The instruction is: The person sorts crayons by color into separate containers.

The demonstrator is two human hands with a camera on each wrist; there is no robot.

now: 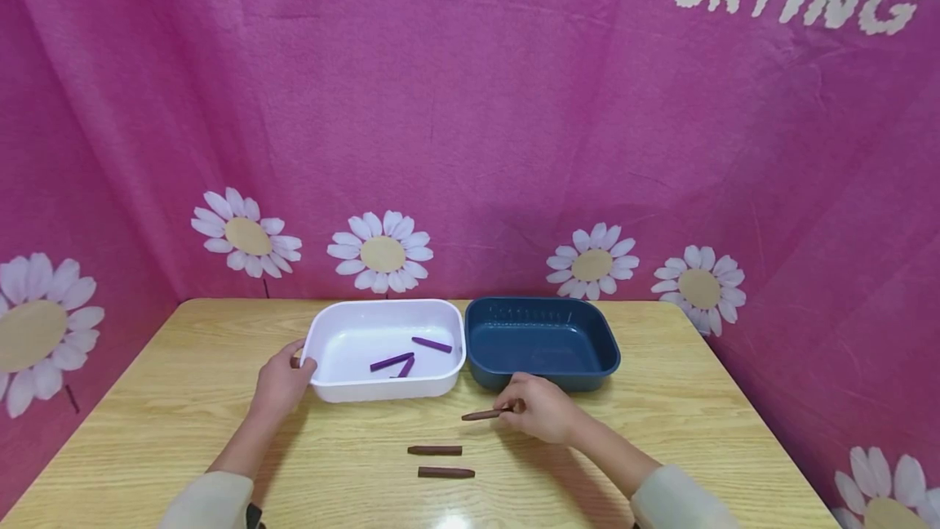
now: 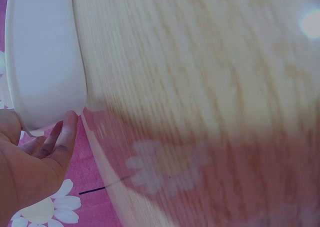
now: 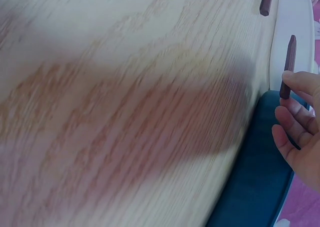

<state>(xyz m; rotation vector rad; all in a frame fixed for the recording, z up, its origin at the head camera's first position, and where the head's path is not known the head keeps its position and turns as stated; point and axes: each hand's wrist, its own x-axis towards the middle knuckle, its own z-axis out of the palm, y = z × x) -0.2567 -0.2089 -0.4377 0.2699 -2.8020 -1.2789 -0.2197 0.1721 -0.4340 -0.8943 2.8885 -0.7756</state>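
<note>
My right hand (image 1: 539, 408) pinches a brown crayon (image 1: 481, 415) by one end, in front of the dark blue basin (image 1: 543, 375). In the right wrist view the crayon (image 3: 290, 62) stands out from between thumb and fingers (image 3: 295, 127). My left hand (image 1: 282, 382) grips the left end of the white basin (image 1: 385, 390), thumb at the rim and fingers against the outside, as the left wrist view of that hand (image 2: 40, 162) shows. Several purple crayons (image 1: 432, 344) lie inside the white basin. Two more brown crayons, an upper one (image 1: 435, 451) and a lower one (image 1: 446, 473), lie on the table.
Both basins stand side by side towards the back of the wooden table (image 1: 352, 464). A pink curtain (image 1: 441, 121) with daisies hangs behind and along the sides. The blue basin's bare floor shows in the head view.
</note>
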